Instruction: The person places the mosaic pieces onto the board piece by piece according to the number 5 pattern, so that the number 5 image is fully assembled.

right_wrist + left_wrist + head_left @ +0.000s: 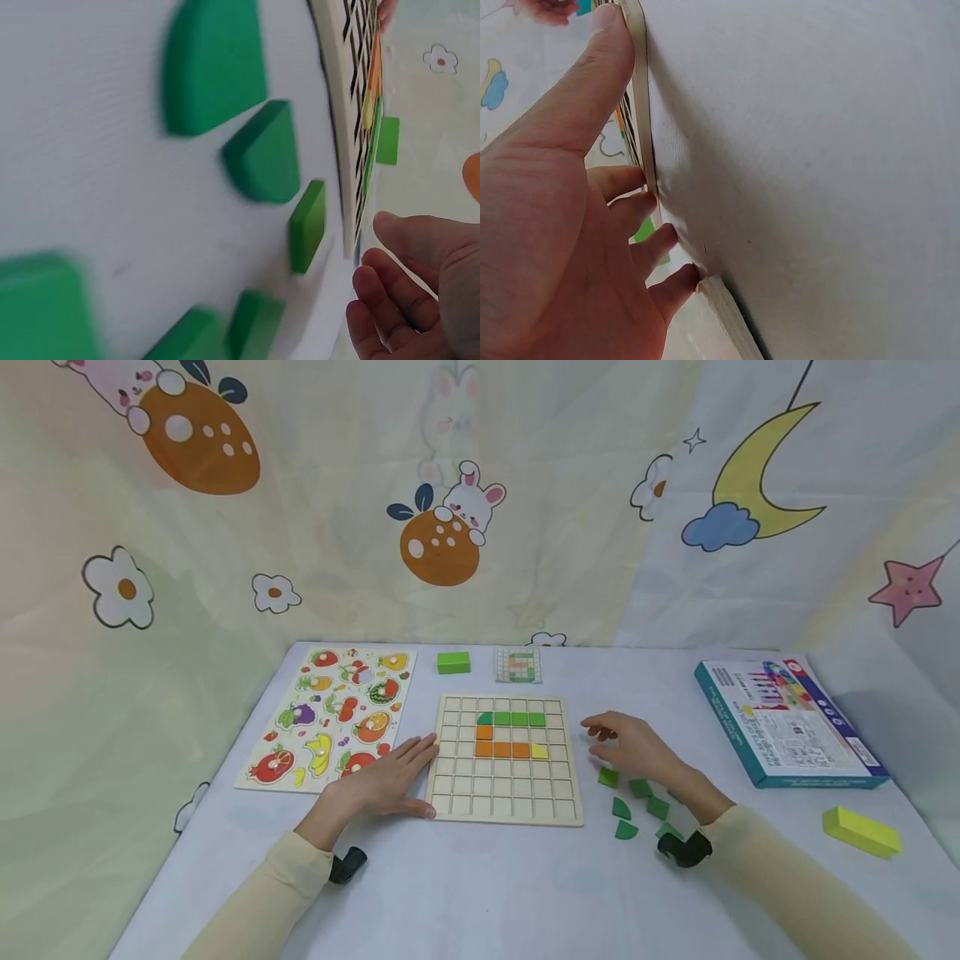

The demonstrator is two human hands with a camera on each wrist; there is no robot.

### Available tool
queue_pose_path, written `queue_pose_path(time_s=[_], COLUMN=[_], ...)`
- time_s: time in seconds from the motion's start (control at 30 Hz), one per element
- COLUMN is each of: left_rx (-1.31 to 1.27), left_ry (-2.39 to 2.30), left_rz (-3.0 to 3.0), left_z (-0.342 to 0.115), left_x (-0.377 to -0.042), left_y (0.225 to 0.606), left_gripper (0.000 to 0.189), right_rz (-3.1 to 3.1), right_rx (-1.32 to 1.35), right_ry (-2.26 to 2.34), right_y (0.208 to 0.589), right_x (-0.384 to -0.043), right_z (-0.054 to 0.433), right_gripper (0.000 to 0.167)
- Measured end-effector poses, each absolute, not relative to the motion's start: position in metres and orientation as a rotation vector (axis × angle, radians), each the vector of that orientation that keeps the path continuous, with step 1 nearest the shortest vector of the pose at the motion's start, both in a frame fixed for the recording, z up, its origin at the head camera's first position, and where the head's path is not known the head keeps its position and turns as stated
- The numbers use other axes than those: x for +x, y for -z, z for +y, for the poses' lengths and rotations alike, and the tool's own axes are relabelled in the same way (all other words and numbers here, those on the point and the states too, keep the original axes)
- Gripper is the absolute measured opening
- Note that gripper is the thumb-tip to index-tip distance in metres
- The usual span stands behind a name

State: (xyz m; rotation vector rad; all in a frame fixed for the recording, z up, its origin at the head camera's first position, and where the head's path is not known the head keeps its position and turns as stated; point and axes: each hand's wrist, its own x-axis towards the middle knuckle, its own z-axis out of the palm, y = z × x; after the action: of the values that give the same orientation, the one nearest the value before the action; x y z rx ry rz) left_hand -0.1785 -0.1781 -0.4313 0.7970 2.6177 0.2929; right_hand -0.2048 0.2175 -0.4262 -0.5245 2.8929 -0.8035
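A wooden grid board (506, 789) lies in the middle of the table, with green, orange and yellow pieces in some of its cells. My left hand (382, 779) rests at the board's left edge, thumb by the near corner and fingers spread along the side. In the left wrist view that hand (562, 195) touches the board's rim (640, 82). To the right of the board my right hand (633, 745) hovers, fingers loosely bent, and nothing shows between them. Beneath and nearer lie several loose green pieces, among them a square (608, 777) and a quarter-round piece (626, 830).
A fruit picture board (296, 739) lies at the left. Behind the grid board are a green block (453, 662) and a small pattern card (518, 665). On the right sit a teal-edged box (787, 727) and a yellow block (861, 832). A printed cloth hangs behind the table.
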Motion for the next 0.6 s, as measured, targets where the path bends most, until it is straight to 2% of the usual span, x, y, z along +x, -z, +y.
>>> queue_pose_path(time_s=[0.27,0.6], left_rx=[0.789,0.774], left_ry=[-0.294,-0.271], left_rz=[2.616,2.627], left_z=[-0.178,-0.179], left_x=[-0.180,-0.180], left_y=[0.431,0.435], left_gripper=[0.101,0.103], right_rz=[2.853,2.850], right_rx=[-0.520,-0.557], right_ry=[0.779,0.779], right_y=[0.433,0.441], right_x=[-0.178,-0.163], right_z=[0.246,0.252], right_gripper=[0.043,0.046])
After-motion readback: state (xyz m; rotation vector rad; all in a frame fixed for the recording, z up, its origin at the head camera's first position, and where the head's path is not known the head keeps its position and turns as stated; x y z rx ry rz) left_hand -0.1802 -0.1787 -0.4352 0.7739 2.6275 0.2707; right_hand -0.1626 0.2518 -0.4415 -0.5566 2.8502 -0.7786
